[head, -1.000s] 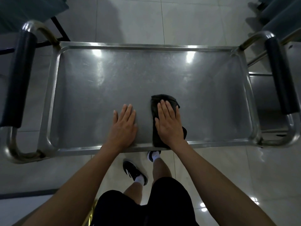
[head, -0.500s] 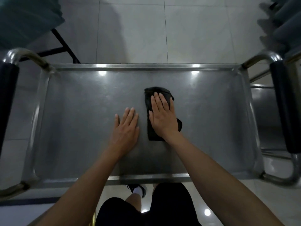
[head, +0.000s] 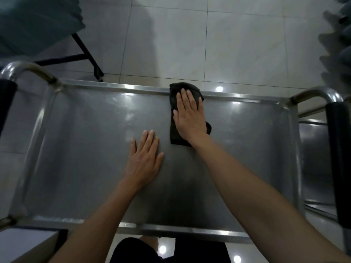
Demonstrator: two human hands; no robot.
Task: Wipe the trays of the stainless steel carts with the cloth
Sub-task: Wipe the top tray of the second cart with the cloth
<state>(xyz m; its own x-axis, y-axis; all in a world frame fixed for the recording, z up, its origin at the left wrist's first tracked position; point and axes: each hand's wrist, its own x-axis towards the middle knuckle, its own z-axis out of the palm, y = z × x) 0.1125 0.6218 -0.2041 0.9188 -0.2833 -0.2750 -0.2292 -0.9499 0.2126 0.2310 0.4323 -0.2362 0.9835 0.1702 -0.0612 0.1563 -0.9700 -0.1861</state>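
My right hand [head: 189, 115] lies flat, fingers straight and together, its grip pressing the dark cloth [head: 175, 133] down rather than pinching it. The cloth sits against the far edge of the tray [head: 85, 149], a little right of the middle, its top corner riding up over the far rim. My left hand [head: 145, 158] is spread flat on bare steel near the tray's centre, holding nothing, and seems to brace me and the cart.

I judge this to be the far end of a wiping stroke on the top tray. The next move calls for drawing the cloth back toward the near edge or sliding it sideways along the far rim, keeping my palm's weight even so the cloth does not bunch.

The tray holds nothing but my hands and the cloth. Padded handles [head: 339, 158] stand at both ends, over tiled floor [head: 228, 44].
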